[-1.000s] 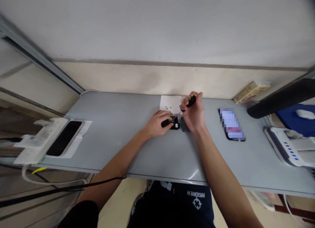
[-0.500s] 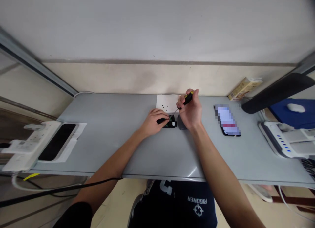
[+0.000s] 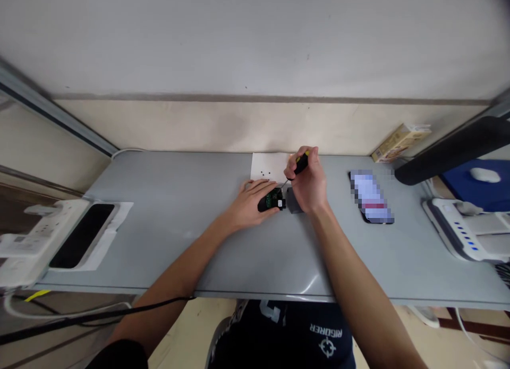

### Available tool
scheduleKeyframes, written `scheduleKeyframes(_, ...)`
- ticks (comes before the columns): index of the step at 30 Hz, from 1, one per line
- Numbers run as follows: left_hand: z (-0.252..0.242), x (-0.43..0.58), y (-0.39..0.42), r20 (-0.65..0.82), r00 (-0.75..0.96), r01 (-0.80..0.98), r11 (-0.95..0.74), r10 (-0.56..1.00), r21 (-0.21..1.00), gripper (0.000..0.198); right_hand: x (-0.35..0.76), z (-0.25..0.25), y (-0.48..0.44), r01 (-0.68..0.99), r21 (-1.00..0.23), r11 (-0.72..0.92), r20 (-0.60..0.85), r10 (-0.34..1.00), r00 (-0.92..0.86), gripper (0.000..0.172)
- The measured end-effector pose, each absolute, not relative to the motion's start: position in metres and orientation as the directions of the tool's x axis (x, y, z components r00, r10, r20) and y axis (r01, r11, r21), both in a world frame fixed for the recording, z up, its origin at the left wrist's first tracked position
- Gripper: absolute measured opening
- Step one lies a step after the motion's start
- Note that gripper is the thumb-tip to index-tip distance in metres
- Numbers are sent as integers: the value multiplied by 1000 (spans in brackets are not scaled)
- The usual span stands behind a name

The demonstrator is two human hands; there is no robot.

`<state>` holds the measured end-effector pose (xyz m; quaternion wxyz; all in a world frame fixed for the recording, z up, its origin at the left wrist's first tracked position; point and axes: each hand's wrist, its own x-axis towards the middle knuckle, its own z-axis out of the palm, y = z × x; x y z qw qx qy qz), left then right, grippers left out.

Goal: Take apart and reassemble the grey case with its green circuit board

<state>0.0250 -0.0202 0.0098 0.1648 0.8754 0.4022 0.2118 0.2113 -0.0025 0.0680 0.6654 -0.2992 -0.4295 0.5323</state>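
The small black plastic device with a bare green circuit board (image 3: 269,201) lies nearer the back edge of the grey-topped desk (image 3: 171,199) than the front, its long axis running roughly along that edge. The left hand (image 3: 253,203) is nearer, thumb and fingers spread around the device's left end. The right hand (image 3: 307,180), up and to the right, is curled round a black-and-yellow-handled screwdriver (image 3: 302,163) — its thin shaft slants down leftward to the board; whether the tip touches, I cannot tell.

Paper (image 3: 265,162) lies behind the device (image 3: 272,201) on the desk (image 3: 179,199).
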Motion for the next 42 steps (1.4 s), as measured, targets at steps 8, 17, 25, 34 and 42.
scheduleKeyframes(8,7,24,-17,253,596,608,-634,762,478,57,206,64,-4,-454,-861,229,237,971,41,41)
scheduleKeyframes(17,6,24,-15,246,595,605,-628,765,489,58,206,63,-3,-510,-834,210,213,976,54,39)
scheduleKeyframes(25,5,24,-15,222,594,614,-614,773,495,57,205,65,-5,-564,-806,180,201,979,25,36)
scheduleKeyframes(34,5,24,-14,255,608,585,-642,752,497,59,202,61,-8,-524,-833,176,210,978,-7,35)
scheduleKeyframes(42,3,24,-14,271,615,572,-655,741,494,57,202,58,-8,-489,-850,194,236,972,-24,34)
